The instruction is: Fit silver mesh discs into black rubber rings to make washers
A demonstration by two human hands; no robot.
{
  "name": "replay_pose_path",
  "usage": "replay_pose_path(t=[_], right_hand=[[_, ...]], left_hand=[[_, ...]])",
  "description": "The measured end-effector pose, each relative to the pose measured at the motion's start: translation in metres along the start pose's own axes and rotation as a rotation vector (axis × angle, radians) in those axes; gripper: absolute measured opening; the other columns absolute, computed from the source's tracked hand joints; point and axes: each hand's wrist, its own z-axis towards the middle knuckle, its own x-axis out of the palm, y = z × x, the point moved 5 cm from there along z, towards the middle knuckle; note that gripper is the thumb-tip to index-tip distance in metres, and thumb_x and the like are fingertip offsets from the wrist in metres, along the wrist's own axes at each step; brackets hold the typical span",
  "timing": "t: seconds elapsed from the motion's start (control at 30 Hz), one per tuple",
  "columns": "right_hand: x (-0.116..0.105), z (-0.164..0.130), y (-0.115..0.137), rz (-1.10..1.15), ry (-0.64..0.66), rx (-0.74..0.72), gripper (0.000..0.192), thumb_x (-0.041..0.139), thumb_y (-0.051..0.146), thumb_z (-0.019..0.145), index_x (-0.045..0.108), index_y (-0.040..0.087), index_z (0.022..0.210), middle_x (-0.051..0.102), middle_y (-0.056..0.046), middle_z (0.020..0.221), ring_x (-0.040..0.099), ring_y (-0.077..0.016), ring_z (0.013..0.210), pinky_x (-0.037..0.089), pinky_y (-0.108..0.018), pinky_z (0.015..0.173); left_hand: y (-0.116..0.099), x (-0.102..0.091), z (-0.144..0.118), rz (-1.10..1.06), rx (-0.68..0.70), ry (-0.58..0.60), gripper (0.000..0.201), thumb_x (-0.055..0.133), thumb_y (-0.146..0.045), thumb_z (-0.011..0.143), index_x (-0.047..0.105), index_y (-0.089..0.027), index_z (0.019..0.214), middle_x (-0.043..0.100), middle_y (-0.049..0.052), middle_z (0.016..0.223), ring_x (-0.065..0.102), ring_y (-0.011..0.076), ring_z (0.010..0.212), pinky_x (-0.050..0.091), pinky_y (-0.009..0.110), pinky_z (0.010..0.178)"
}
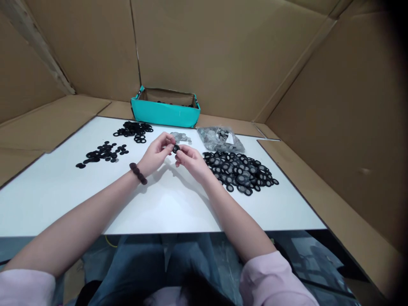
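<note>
Black disc (pixel 176 148) sits between left hand (pixel 157 152) and right hand (pixel 192 161) — fingertips of both pinching it, its exact tilt unclear.

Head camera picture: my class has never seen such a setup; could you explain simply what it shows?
There is no machine here: a person wears one camera on the head, looking forward and down. The bare left hand and right hand together pinch a small dark piece above a white table. On it, at the left, lie black rings and, nearer, black discs. Small grey discs lie beyond the hands. At the right, a clear bag of grey pieces sits behind a pile of dark rounds with grey centres. At the back stands a turquoise box, its contents mostly hidden.
</note>
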Motion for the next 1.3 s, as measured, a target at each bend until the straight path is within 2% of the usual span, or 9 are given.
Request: replay_pose_path(t=[0.17,0.27,0.4,0.53,0.73,0.9,1.03,1.17,1.3], right_hand=[[-0.001,0.000,-0.001,-0.027,-0.032,0.019,0.028,0.063,0.042,0.069,0.056,0.017,0.081,0.044,0.003,0.063,0.043,-0.0082,0.056,0.042,-0.024,0.055],[-0.005,0.001,0.000,-0.096,-0.051,0.021,0.030,0.062,0.045,0.069,0.057,0.017,0.078,0.044,0.004,0.061,0.043,-0.0081,0.056,0.042,-0.024,0.055],[-0.008,0.001,-0.001,-0.130,-0.044,0.034,0.034,0.061,0.050,0.070,0.055,0.016,0.072,0.043,0.004,0.057,0.043,-0.0075,0.054,0.042,-0.023,0.055],[-0.011,0.002,-0.008,-0.125,-0.047,0.086,0.037,0.061,0.052,0.070,0.055,0.016,0.072,0.045,0.004,0.058,0.043,-0.0073,0.054,0.042,-0.022,0.053],[-0.014,0.004,-0.008,-0.148,-0.051,0.090,0.039,0.056,0.054,0.073,0.049,0.017,0.067,0.044,0.004,0.057,0.043,-0.0066,0.051,0.041,-0.021,0.052],[-0.010,0.003,-0.008,-0.268,-0.058,0.120,0.033,0.051,0.047,0.080,0.048,0.017,0.066,0.044,0.005,0.054,0.043,-0.0068,0.049,0.040,-0.020,0.049],[-0.009,0.003,-0.016,-0.269,-0.075,0.164,0.032,0.047,0.042,0.084,0.047,0.017,0.064,0.044,0.004,0.054,0.042,-0.0065,0.048,0.038,-0.020,0.047],[-0.013,0.007,-0.020,-0.244,-0.124,0.158,0.033,0.048,0.042,0.084,0.044,0.017,0.062,0.041,0.005,0.052,0.040,-0.0055,0.045,0.035,-0.019,0.044],[-0.011,0.010,-0.018,-0.186,-0.146,0.161,0.035,0.049,0.045,0.083,0.042,0.018,0.063,0.042,0.005,0.053,0.040,-0.0050,0.045,0.033,-0.018,0.042]], left_hand=[[-0.014,-0.008,-0.004,0.487,0.268,-0.053,0.010,0.043,-0.020,0.082,0.052,-0.018,0.086,0.058,0.006,0.088,0.053,0.0186,0.087,0.044,0.034,0.079],[-0.018,-0.010,-0.005,0.740,0.403,0.032,0.014,0.045,-0.020,0.081,0.056,-0.019,0.089,0.060,0.009,0.095,0.053,0.0217,0.094,0.043,0.038,0.085],[-0.017,-0.009,-0.003,0.924,0.475,0.150,0.017,0.041,-0.021,0.083,0.058,-0.018,0.085,0.063,0.010,0.091,0.054,0.0235,0.093,0.043,0.039,0.081],[-0.015,-0.003,-0.005,0.949,0.491,0.244,0.019,0.040,-0.024,0.085,0.057,-0.016,0.083,0.063,0.011,0.083,0.056,0.0233,0.086,0.042,0.037,0.075],[-0.015,0.004,-0.005,0.919,0.427,0.257,0.025,0.034,-0.025,0.089,0.053,-0.017,0.074,0.060,0.008,0.073,0.057,0.0205,0.075,0.040,0.033,0.067],[-0.015,0.009,-0.007,1.020,0.377,0.295,0.018,0.036,-0.018,0.082,0.051,-0.017,0.073,0.058,0.008,0.068,0.055,0.0215,0.068,0.040,0.034,0.066],[-0.011,0.009,-0.008,0.897,0.238,0.255,0.012,0.041,-0.020,0.074,0.050,-0.019,0.065,0.055,0.003,0.058,0.052,0.0174,0.059,0.040,0.031,0.061],[-0.005,0.002,-0.007,0.502,0.040,0.112,0.013,0.044,-0.021,0.069,0.048,-0.018,0.058,0.054,-0.002,0.053,0.048,0.0113,0.053,0.039,0.025,0.055],[-0.001,0.001,-0.006,0.142,-0.105,0.029,0.011,0.045,-0.019,0.066,0.050,-0.017,0.057,0.056,-0.001,0.052,0.053,0.0114,0.053,0.042,0.024,0.055]])
